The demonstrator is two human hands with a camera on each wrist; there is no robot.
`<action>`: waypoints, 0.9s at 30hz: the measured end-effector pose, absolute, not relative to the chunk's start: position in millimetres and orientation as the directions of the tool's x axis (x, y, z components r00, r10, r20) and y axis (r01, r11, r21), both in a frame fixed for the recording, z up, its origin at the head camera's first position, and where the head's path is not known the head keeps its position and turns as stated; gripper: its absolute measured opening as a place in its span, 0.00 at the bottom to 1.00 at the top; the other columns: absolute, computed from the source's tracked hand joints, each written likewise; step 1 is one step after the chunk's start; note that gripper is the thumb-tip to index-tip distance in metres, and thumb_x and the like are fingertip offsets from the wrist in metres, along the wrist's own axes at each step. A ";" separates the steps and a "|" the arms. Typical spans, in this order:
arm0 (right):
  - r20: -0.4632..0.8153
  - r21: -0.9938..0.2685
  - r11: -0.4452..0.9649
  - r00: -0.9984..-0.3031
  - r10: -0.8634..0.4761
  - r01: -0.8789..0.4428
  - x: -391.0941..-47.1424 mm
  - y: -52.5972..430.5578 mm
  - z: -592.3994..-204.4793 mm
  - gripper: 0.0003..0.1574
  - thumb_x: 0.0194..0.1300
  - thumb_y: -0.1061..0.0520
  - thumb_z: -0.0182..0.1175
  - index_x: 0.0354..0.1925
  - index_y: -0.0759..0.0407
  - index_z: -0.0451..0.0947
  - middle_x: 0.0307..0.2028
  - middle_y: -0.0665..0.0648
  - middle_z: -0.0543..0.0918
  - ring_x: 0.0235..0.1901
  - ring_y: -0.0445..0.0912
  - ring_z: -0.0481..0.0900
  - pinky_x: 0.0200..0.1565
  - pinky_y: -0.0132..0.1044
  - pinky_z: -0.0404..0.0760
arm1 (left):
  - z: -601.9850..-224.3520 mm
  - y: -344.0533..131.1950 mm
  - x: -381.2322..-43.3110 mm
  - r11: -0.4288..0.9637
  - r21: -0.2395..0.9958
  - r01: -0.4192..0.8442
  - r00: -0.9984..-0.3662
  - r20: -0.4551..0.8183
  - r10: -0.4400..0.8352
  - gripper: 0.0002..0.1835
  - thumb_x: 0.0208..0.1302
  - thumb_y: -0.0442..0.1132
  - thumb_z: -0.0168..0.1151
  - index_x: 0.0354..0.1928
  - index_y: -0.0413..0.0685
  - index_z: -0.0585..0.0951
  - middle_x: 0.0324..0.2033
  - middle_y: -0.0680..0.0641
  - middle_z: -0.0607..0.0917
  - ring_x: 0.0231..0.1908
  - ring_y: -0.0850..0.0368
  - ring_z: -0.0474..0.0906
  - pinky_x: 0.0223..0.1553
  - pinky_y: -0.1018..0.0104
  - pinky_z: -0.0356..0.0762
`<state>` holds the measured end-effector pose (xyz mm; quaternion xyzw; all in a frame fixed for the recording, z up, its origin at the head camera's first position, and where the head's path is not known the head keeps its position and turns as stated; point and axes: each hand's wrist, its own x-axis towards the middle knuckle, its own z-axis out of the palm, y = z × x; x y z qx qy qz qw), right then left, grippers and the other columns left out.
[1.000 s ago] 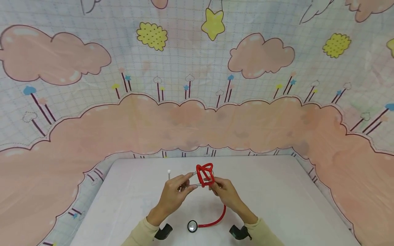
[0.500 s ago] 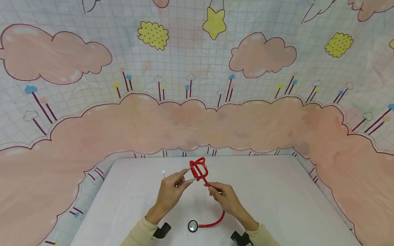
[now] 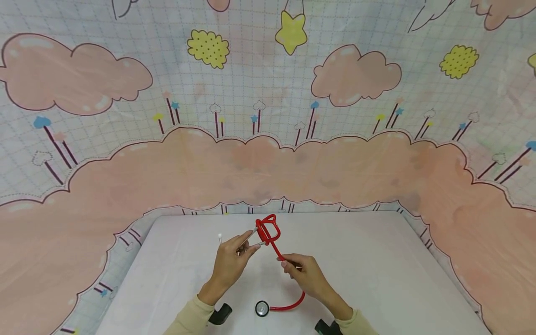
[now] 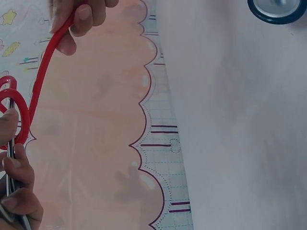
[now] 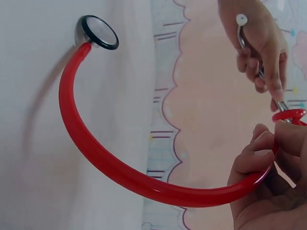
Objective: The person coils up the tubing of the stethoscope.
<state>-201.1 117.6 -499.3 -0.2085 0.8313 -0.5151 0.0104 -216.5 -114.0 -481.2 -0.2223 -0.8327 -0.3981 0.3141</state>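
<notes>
Two bare hands are working a red stethoscope (image 3: 268,232) above a white table (image 3: 377,260), in front of a backdrop of pink clouds (image 3: 268,158) and yellow stars. The left hand (image 3: 229,265) is pinching the two metal ear tubes (image 3: 250,243) between thumb and curled fingers, holding them raised, with one white ear tip (image 3: 219,237) poking out to its left. Looped red tubing is bunched at the top of those tubes. The right hand (image 3: 304,274) is gripping the red tube (image 5: 144,184) lower down, fingers curled round it, and from there the tube is curving down to the round chest piece (image 3: 262,308), which is lying on the table near the person's body. Compared with a second ago, the right hand is sliding away from the looped bundle: it was up against the loops beside the left hand, and is now sitting nearer the person along the tube. The loops are looking tighter and narrower, and have shifted slightly left. This suggests the tubing is being wound or drawn snug around the ear tubes, with the tail and chest piece not yet gathered in.
</notes>
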 end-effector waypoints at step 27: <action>0.208 -0.791 0.435 -0.858 -0.470 -0.431 -184.8 120.0 -477.8 0.14 0.69 0.50 0.61 0.45 0.56 0.85 0.24 0.45 0.77 0.20 0.31 0.70 0.22 0.27 0.73 | -484.9 -113.6 -217.7 0.683 0.509 0.524 -0.756 0.648 0.097 0.23 0.50 0.38 0.76 0.50 0.38 0.85 0.19 0.55 0.76 0.21 0.68 0.63 0.22 0.77 0.66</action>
